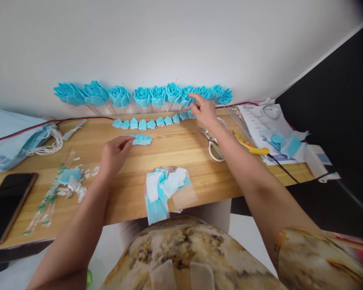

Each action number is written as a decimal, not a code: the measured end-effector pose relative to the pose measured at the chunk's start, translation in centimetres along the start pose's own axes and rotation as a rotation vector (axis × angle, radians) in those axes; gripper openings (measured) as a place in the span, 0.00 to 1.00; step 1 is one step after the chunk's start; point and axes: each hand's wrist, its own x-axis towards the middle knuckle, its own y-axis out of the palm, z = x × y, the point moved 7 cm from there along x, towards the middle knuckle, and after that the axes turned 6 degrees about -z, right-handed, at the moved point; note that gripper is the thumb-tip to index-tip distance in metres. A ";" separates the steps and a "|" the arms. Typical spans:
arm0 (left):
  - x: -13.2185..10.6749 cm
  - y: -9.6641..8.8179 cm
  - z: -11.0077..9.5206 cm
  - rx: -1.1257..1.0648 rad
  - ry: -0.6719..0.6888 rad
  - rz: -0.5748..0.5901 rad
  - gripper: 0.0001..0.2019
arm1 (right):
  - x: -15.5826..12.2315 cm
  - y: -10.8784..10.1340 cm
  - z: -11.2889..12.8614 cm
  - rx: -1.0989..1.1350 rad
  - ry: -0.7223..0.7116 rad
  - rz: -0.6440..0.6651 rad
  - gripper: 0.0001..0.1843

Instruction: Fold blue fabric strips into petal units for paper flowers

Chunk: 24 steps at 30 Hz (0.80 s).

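Observation:
My left hand [116,155] is closed at the fingertips on the left end of a small clump of light-blue petal pieces [142,139] on the table. Toward the wall my right hand [204,110] reaches out with its index finger stretched and the others loosely bent. Its fingers hover by the right end of a row of folded blue petals [151,124], in front of the blue flowers. Several layered blue flowers [119,96] on thin sticks lean against the wall. Scissors [213,145] with white handles lie partly beneath my right forearm.
Crumpled blue and white fabric scraps [167,185] lie at the front edge. On the left are a phone [10,207], small white clippings [78,185], and a bag of blue masks [15,137] with white cords. A yellow glue gun [251,148] and papers [261,125] are on the right.

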 end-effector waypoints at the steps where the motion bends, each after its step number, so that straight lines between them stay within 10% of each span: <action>1: 0.0 0.0 0.0 -0.001 0.003 -0.002 0.16 | -0.2 0.2 -0.1 -0.010 0.003 0.006 0.26; 24: 0.0 0.1 0.1 -0.018 0.007 0.011 0.16 | -2.0 0.1 -0.4 0.197 0.013 -0.089 0.26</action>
